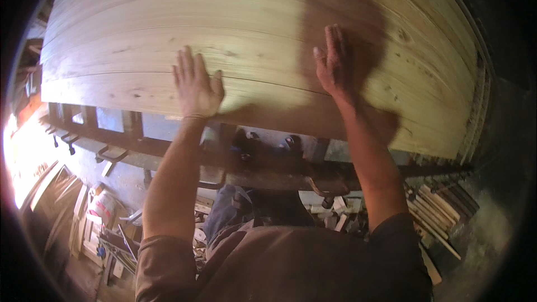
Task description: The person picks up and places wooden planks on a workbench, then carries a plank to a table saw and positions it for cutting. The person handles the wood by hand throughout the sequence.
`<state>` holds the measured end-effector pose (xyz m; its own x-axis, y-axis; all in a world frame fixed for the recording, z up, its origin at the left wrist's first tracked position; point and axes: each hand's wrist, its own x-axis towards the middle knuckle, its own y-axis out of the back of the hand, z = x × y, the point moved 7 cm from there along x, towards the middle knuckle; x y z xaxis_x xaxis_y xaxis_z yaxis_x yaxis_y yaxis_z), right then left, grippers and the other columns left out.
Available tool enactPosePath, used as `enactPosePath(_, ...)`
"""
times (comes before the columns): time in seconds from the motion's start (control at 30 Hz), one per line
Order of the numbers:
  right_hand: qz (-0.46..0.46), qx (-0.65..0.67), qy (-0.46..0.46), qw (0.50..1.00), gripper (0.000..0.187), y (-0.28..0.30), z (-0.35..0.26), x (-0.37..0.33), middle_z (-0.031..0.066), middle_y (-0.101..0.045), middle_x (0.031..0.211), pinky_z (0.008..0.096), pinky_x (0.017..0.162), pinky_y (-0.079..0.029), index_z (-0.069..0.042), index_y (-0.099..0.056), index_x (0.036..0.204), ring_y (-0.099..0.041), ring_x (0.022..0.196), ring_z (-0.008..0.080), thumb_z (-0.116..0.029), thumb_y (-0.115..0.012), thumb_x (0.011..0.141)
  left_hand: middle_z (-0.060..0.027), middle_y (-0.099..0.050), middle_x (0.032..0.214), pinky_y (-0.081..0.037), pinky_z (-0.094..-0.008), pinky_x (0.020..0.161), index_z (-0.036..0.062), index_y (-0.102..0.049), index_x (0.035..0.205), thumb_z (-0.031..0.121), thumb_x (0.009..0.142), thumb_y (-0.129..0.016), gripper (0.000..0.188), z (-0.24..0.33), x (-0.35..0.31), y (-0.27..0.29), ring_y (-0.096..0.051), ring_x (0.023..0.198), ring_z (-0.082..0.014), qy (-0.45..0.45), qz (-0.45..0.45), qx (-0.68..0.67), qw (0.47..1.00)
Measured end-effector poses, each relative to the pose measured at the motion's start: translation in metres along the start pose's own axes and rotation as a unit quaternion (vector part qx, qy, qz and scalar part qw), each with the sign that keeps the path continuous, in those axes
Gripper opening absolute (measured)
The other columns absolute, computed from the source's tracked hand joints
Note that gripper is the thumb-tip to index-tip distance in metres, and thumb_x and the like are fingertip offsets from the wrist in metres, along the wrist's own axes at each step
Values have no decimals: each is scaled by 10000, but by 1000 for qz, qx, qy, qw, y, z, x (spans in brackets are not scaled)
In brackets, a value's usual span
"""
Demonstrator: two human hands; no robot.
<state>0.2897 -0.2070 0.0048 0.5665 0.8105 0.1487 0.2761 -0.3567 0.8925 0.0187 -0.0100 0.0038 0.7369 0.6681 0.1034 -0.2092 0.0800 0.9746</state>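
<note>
Pale yellow panel, seemingly brown-flecked

A large, pale yellow-brown wooden panel lies flat over a dark frame, filling most of the upper view. Its boards run broadly side to side, with thin dark seams (the fisheye lens bends the edges into curves). Small dark knots dot the grain, and brown shadow covers part of the right half.

Piled wood scraps, wooden strips at right, white-and-red container at left
</note>
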Motion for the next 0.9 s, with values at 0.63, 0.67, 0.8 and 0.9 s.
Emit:
enactPosePath(0.63,133,-164,-235,949,710,85,140,-125,307,-264,1590,627,1190,-183,42,-284,1542,-276,1432,535,-412,-441,1019,-194,-227,1653,-131,-509,1242,-32,-335,1539,389,1061,-385,639,-12,-7,-28,-165,1542,-364,-92,66,91,989)
enactPosePath(0.67,110,-157,-259,947,709,90,139,-124,312,-268,1584,628,1181,-201,40,-284,1539,-305,1406,541,-401,-454,1011,-195,-219,1656,-130,-510,1242,-25,-323,1547,393,1063,-377,641,-11,-7,-28,-161,1544,-357,-106,77,89,987)
enactPosePath(0.8,69,-136,-302,941,713,100,146,-123,311,-248,1588,625,1171,-221,44,-262,1536,-333,1374,551,-379,-472,1001,-191,-197,1663,-125,-530,1239,14,-291,1571,444,1067,-355,666,3,0,-54,-146,1544,-374,27,50,181,982)
enactPosePath(0.9,70,-74,-316,943,771,100,151,-128,319,-185,1610,604,1205,-150,64,-198,1561,-244,1444,531,-389,-472,1000,-197,-153,1671,-107,-558,1236,23,-303,1568,483,1059,-345,688,104,6,-62,-95,1550,-386,75,-74,280,954)
